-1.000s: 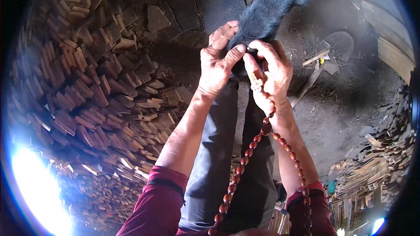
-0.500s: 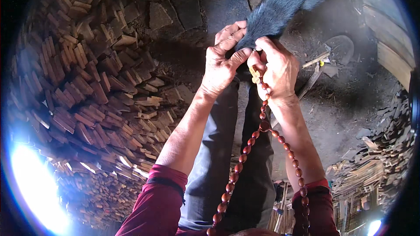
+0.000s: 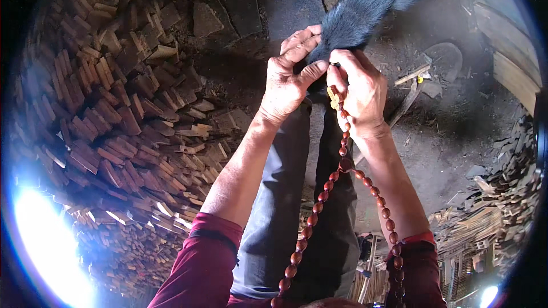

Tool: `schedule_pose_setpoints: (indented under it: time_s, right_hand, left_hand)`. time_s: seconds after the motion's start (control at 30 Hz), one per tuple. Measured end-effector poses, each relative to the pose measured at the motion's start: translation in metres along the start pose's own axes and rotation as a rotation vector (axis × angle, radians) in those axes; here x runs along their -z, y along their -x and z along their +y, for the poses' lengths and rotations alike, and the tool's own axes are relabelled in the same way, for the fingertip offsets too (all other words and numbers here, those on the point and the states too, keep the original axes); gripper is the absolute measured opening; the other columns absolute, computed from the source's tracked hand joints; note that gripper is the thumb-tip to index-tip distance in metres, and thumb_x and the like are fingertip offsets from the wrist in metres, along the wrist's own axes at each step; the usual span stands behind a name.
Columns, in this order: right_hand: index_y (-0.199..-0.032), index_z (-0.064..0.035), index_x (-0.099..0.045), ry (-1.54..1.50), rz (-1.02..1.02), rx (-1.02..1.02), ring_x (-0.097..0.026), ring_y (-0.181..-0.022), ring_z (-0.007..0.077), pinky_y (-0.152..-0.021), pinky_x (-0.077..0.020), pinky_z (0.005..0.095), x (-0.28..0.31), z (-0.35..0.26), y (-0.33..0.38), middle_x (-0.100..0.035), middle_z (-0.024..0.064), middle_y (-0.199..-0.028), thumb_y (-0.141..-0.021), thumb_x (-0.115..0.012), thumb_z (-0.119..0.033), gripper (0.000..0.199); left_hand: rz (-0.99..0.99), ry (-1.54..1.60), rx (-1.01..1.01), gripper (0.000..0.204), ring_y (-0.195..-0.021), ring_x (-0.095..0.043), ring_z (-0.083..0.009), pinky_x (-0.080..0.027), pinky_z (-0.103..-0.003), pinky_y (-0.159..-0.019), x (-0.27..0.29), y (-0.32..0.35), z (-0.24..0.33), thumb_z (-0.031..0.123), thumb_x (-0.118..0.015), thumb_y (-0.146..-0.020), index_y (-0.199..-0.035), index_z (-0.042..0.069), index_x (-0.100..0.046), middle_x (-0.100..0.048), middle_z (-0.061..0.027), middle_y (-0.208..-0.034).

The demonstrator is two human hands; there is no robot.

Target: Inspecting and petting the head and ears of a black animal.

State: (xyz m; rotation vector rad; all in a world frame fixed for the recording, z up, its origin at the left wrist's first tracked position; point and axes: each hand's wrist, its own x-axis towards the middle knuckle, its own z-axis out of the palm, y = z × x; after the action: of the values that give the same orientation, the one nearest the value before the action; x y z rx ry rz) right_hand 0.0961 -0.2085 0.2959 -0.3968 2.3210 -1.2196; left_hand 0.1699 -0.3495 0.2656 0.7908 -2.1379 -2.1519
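Observation:
A dark-furred animal (image 3: 365, 8), probably a dog, stands at the top with its near end between my hands. My left hand (image 3: 291, 71) curls around the left side of that end, its fingers in the fur and its thumb pointing right. On the other side, my right hand (image 3: 361, 82) is closed, thumb and forefinger pinched together near the left thumb's tip. What the pinch holds is too small and covered to make out. A string of brown beads (image 3: 323, 195) hangs from above, its light wooden cross (image 3: 334, 96) dangling beside the right fingers.
Stacked split wood (image 3: 108, 108) fills the left side. More wood pieces (image 3: 485, 222) lie at the lower right. On the dirt floor to the right are a shovel blade (image 3: 445, 60) and a stick (image 3: 405, 105). Wooden boards (image 3: 508, 51) line the right edge.
My right hand has shifted slightly left and up, and the cross hangs a little freer beside it. My left hand keeps its hold on the animal, nearly unmoved.

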Motion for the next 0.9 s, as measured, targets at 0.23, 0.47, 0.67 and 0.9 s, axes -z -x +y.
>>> schedule_pose_setpoints:
  time_s: [0.23, 0.47, 0.67, 0.9]
  right_hand:
    - [-0.097, -0.0064, -0.057, 0.017, -0.057, -0.045, -0.068, -0.071, 0.0314, -0.061, -0.0532, 0.0426, -0.003, 0.008, 0.008, -0.066, 0.0131, -0.088, -0.085, -0.063, -0.003, 0.014]
    - [-0.094, -0.0037, -0.055, -0.408, -0.113, -0.228, -0.065, -0.065, 0.0185, -0.052, -0.0508, 0.0337, -0.004, 0.017, 0.019, -0.064, 0.0102, -0.082, -0.089, -0.061, 0.000, 0.008]
    - [-0.096, -0.0017, -0.061, -1.134, 0.082, -0.360, -0.057, -0.064, 0.0053, -0.051, -0.0448, 0.0218, 0.004, 0.025, 0.066, -0.060, 0.0016, -0.078, -0.090, -0.062, 0.004, 0.008]
    - [-0.089, 0.0015, -0.066, -0.327, 0.387, -0.376, -0.062, -0.078, 0.0081, -0.071, -0.0491, 0.0237, -0.008, 0.148, 0.094, -0.070, 0.0044, -0.087, -0.090, -0.069, 0.000, 0.003]
  left_hand:
    - [0.023, -0.133, -0.028, 0.050, -0.132, -0.049, -0.0292, -0.035, -0.041, -0.114, -0.002, -0.001, 0.002, 0.004, -0.081, -0.078, -0.125, 0.002, -0.068, -0.062, -0.0122, -0.138]
    - [0.058, -0.224, -0.089, 0.052, -0.132, -0.049, -0.0307, -0.036, -0.041, -0.114, -0.007, 0.001, 0.002, 0.007, -0.080, -0.079, -0.128, 0.001, -0.065, -0.061, -0.0133, -0.138]
    - [0.083, -0.147, -0.003, 0.048, -0.129, -0.052, -0.0315, -0.036, -0.039, -0.113, -0.006, -0.001, -0.002, 0.008, -0.079, -0.081, -0.127, 0.001, -0.065, -0.062, -0.0151, -0.135]
    - [0.097, -0.113, 0.028, 0.045, -0.127, -0.054, -0.0244, -0.039, -0.037, -0.111, 0.008, -0.009, -0.008, 0.009, -0.078, -0.086, -0.128, 0.001, -0.065, -0.063, -0.0138, -0.134]
